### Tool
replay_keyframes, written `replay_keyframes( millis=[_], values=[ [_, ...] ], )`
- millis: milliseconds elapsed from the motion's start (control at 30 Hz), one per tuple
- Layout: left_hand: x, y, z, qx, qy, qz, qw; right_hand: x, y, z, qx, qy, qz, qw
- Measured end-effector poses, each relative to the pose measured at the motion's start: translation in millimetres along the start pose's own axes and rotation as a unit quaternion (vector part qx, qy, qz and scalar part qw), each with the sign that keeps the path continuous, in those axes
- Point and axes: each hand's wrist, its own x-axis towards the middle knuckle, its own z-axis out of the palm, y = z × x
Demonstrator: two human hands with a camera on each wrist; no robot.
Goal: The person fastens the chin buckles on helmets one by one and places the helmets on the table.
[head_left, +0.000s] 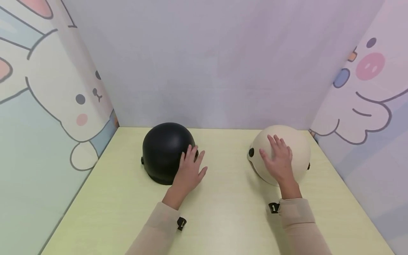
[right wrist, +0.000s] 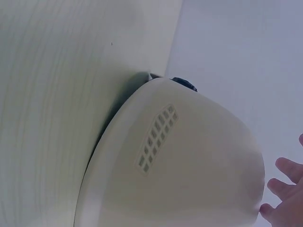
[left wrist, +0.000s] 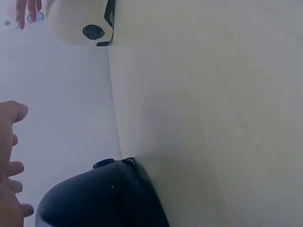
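A black helmet (head_left: pixel 164 150) sits dome up at the left of the table, and a cream helmet (head_left: pixel 296 152) sits dome up at the right. My left hand (head_left: pixel 188 171) overlaps the black helmet's right side in the head view, its fingers spread. In the left wrist view the fingers (left wrist: pixel 14 168) stand above the black helmet (left wrist: pixel 102 198) with a gap between. Over the cream helmet's dome is my right hand (head_left: pixel 278 159), fingers spread. The right wrist view has its fingertips right at the crown of the cream helmet (right wrist: pixel 203 156), which has a vent grille (right wrist: pixel 158 137).
The pale yellow table (head_left: pixel 220 198) reaches back to a plain grey-lilac curtain (head_left: pixel 207 63). Panels with cartoon animals flank it, a rabbit panel (head_left: pixel 57 78) at left and another panel (head_left: pixel 373 95) at right. Bare tabletop lies between the helmets.
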Motion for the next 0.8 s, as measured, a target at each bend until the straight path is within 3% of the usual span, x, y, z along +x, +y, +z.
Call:
replay_keyframes(
  millis=[133,267,600,800],
  values=[
    [1.2,-16.9,-10.9,0.083,0.018,-0.008,0.9964,-0.5,-1,1,-0.001,0.002,0.0,1.0],
    [2.5,-37.3,-19.5,0.117,0.018,-0.037,0.9923,-1.3,-1,1,-0.001,0.0,0.001,1.0],
    [5.4,-78.7,-30.7,0.058,0.026,-0.1,0.993,-4.4,-11,5,0.014,-0.004,0.0,0.9999],
    [6.9,-99.7,-42.9,0.025,0.021,-0.144,0.989,-6.9,-21,22,0.028,-0.006,-0.015,0.9995]
  ],
)
